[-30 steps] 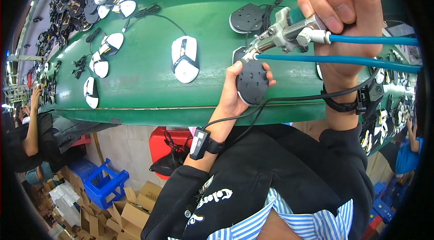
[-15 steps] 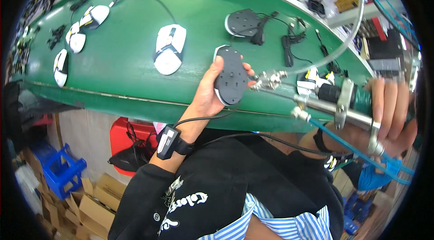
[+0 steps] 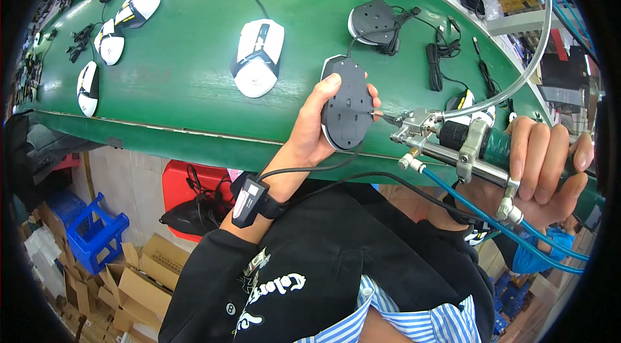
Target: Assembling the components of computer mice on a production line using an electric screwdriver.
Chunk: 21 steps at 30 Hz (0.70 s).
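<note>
My left hand (image 3: 307, 126) is wrapped round a computer mouse (image 3: 347, 105), its dark underside with several small holes facing up and its cable running away toward the back. My right hand (image 3: 542, 157) grips a powered screwdriver (image 3: 477, 149) with a green body, a metal cylinder alongside and air hoses. The screwdriver lies nearly level, its thin tip pointing left at the right edge of the mouse. I cannot tell whether the tip touches it. A clear tube (image 3: 537, 62) runs up from the screwdriver's head.
On the green bench (image 3: 187, 71) lie a white mouse (image 3: 257, 58), an upturned mouse (image 3: 374, 21) with bundled cable, and several more mice at the left. Blue hoses (image 3: 479, 204) cross at the lower right. A red stool (image 3: 178, 194) and cardboard boxes (image 3: 152, 278) stand below the bench.
The screwdriver's head has turned and come into sharper view, its tip still near the mouse's right edge. My left hand still holds the mouse. The whole view has shifted slightly.
</note>
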### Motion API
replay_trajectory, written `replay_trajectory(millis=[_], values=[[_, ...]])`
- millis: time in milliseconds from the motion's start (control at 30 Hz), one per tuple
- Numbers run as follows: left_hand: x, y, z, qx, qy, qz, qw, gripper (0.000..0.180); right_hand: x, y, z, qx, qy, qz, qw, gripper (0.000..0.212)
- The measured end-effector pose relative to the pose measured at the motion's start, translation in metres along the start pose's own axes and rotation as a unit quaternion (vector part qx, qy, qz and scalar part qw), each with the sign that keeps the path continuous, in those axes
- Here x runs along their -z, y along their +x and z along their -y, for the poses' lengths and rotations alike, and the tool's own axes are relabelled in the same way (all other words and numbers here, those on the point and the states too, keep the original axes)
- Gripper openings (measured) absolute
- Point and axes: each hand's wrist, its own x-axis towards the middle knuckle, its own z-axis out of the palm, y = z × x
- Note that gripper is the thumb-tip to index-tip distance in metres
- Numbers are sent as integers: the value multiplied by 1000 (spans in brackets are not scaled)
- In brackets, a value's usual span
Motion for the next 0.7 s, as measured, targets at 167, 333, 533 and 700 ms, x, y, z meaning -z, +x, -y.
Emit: replay_trajectory(millis=[167,333,533,700], values=[[2,-2,-1,-2,11,3,1000,54,0,0,-8,0,-4,13,1000,19],[2,0,-2,4,-3,24,1000,58,-4,-4,-11,15,-24,11,1000,17],[1,0,-3,-5,23,-5,1000,58,23,-12,23,145,183,96,968,8],[7,0,-3,-18,26,-18,999,57,44,-25,31,167,225,213,936,15]])
